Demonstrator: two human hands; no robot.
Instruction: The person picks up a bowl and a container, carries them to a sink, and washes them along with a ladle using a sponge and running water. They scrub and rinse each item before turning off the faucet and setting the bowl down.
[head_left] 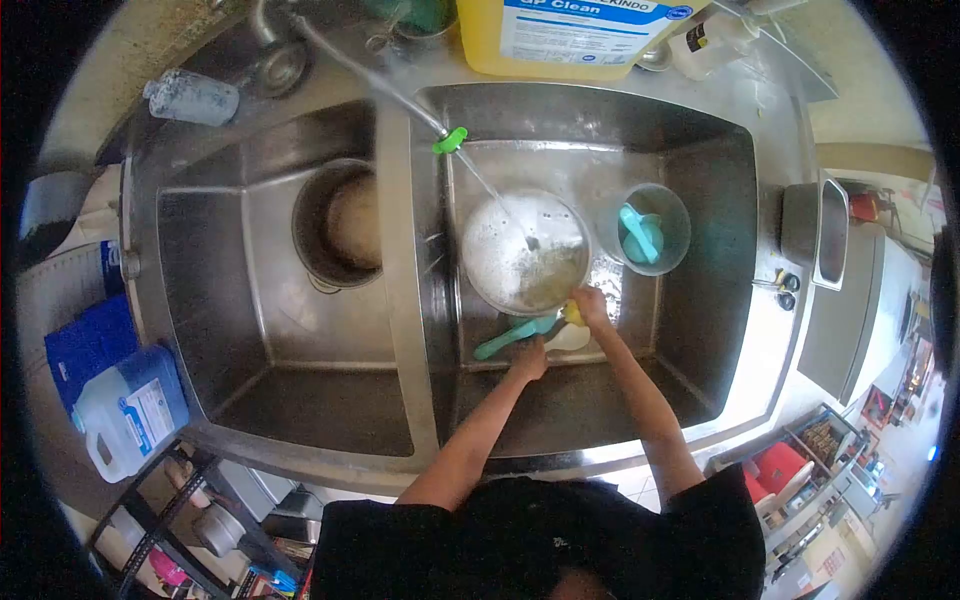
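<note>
My right hand [590, 303] is closed around a yellow sponge [573, 313], just below the rim of a round metal pot [525, 250] in the right sink basin. Left of it, my left hand [533, 360] has its fingers closed at the edge of a white, rounded utensil [571, 338]; its handle is hidden. A teal utensil [500, 341] lies beside the left hand, slanting toward the pot. Water runs from the faucet [452, 140] into the pot, which holds cloudy, foamy water. To the pot's right, a clear tub [672, 200] contains teal scoop-like utensils [642, 235].
A dark pot [310, 225] stands in the left basin, past the metal divider [400, 250]. Behind the sink are a yellow jug [485, 45] and a bottle [195, 97]. Scissors [788, 290] and a metal container [800, 225] sit at the right edge.
</note>
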